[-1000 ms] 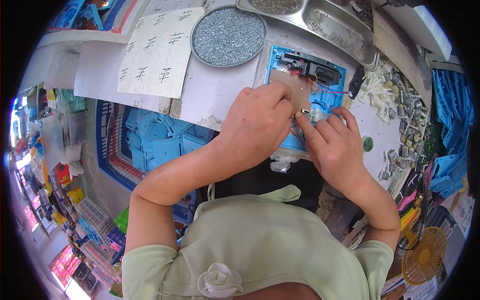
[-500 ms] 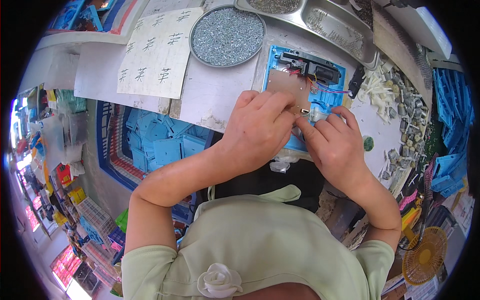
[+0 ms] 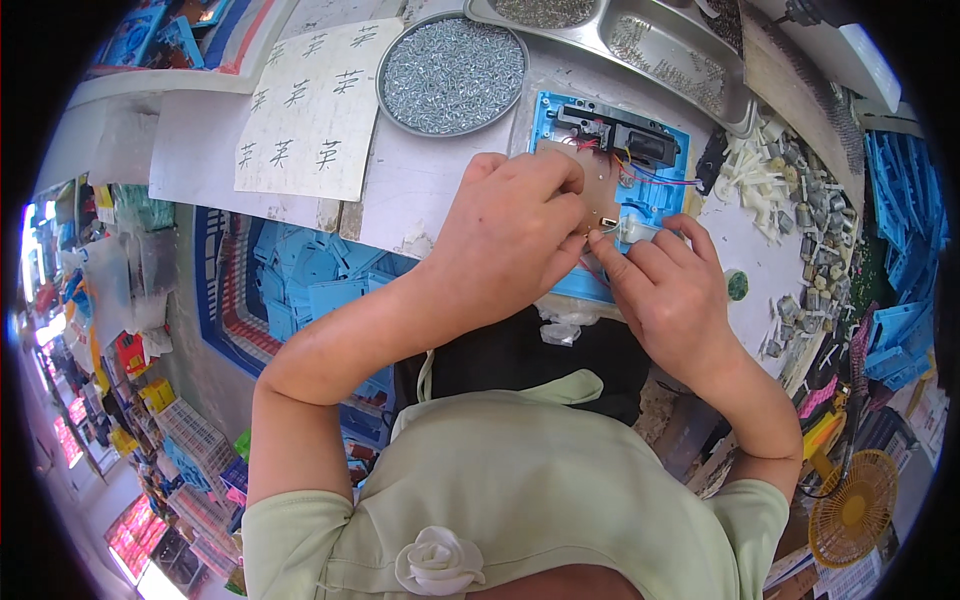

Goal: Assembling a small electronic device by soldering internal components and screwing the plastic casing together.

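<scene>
A light blue plastic casing [image 3: 545, 118] rests on the work table before me. Inside it are a brown board [image 3: 600, 178], a black module [image 3: 640, 146] and thin coloured wires [image 3: 662, 182]. Over the board's near edge, my left hand [image 3: 520, 225] is closed in a pinch; what lies between its fingertips is too small to make out. My right hand [image 3: 672, 290] meets it from the right, with fingers curled and the index fingertip close to the left fingertips. Its thumb is mostly hidden, and so is whatever it grips. A small part with a metallic edge [image 3: 608, 222] sits just beyond the fingertips.
A round tray [image 3: 382, 98] of small screws stands behind the left hand. A compartmented metal tray [image 3: 740, 122] is farther right. White plastic pieces [image 3: 748, 175] and small metal motors [image 3: 822, 245] lie right of the casing. A blue crate [image 3: 207, 300] of blue panels is below left.
My left hand has shifted slightly left, its knuckles lifting away and baring more of the fingertip area. The right hand has hardly moved, and the casing stays in place.
</scene>
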### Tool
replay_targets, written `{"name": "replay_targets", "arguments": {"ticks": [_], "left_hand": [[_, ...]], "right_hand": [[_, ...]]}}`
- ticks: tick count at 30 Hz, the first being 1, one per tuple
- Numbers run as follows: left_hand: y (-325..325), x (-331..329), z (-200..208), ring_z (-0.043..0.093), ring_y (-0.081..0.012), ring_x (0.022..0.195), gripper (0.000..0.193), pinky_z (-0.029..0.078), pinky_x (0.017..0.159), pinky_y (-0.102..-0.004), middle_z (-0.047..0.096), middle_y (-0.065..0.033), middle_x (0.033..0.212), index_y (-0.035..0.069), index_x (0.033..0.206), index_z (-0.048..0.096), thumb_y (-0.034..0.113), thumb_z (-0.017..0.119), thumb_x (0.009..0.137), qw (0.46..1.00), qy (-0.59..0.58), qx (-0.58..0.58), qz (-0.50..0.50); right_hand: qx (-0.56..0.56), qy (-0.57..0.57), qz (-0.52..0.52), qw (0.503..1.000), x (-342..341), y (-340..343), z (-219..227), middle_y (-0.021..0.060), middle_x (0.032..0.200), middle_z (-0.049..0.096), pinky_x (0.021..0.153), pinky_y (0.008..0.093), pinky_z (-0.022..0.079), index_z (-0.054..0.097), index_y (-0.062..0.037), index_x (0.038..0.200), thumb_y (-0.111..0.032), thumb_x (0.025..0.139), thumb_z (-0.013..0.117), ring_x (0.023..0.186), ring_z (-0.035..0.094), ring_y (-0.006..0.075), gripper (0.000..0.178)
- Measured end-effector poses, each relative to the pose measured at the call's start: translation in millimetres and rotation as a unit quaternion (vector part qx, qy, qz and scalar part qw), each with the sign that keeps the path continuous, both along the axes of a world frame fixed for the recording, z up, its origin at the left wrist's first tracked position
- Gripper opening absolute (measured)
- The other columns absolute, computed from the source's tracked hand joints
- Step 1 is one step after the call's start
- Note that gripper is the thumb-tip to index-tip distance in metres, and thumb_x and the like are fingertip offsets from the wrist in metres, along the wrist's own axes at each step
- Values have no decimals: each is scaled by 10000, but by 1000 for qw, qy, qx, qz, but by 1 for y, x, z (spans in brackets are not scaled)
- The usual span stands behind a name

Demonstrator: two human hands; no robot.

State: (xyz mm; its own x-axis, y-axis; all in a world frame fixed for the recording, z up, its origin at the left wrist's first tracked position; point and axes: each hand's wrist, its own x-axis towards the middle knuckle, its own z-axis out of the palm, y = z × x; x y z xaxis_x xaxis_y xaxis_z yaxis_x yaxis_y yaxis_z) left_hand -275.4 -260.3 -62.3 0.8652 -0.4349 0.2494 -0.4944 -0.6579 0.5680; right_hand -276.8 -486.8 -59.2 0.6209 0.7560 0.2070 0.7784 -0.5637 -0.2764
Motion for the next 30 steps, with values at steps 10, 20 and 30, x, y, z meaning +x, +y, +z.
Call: {"name": "replay_targets", "arguments": {"ticks": [10,20,30], "left_hand": [[-13,1,7,597,-250,895,147,424,865,-463,588,-65,951,70,841,640,146,723,747,967,-123,201,-99],[-23,25,9,669,-208,823,116,528,683,-328,664,-98,1032,10,917,634,-18,707,832,961,190,-196,-50],[-8,33,5,652,-319,893,360,543,754,-393,654,-86,1000,93,1083,699,11,760,738,985,1,-19,-174]], "right_hand": [[68,5,-12,998,-2,-5,-6,39,775,541,906,450,487,726,-32,1114,-80,776,731,755,560,233,342],[271,107,-115,950,13,-17,-10,37,772,632,908,457,507,742,-67,1033,37,784,716,702,599,219,272],[355,157,-296,873,-15,-75,1,66,881,656,697,268,460,723,22,1029,95,855,674,748,566,129,195]]}}
